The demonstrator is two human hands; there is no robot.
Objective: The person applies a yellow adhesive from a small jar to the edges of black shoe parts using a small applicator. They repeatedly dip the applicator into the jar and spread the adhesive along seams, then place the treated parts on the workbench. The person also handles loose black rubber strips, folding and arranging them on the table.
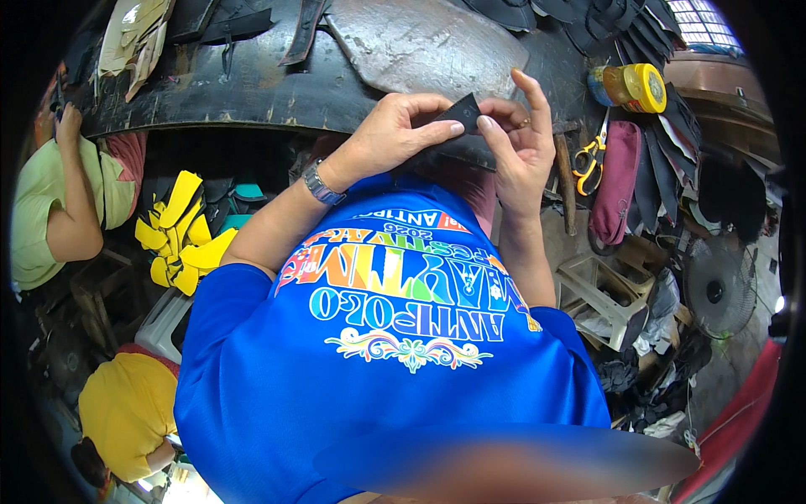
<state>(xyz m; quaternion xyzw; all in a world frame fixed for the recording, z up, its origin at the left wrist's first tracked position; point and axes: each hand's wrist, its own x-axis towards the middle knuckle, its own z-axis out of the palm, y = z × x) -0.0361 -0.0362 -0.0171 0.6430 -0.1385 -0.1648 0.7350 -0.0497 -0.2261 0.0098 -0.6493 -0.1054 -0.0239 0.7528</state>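
A small black piece of leather-like sheet (460, 112) with a pointed corner is held up between my hands, just in front of the bench edge. My left hand (388, 139) pinches it, thumb on top and fingers beneath. At its right edge, the thumb of my right hand (522, 151) presses against the piece, with the index finger raised and the other fingers curled partly behind it. Below the hands lies another dark, flat piece (470, 153), mostly covered, so its full shape cannot be made out.
A worn grey slab (420, 46) lies on the black bench (227, 84). To the right are a yellow-lidded jar (646, 87), yellow-handled scissors (590, 164), a maroon pouch (617, 185) and a fan (718, 290). Yellow cut pieces (180, 231) are piled left, near two other people.
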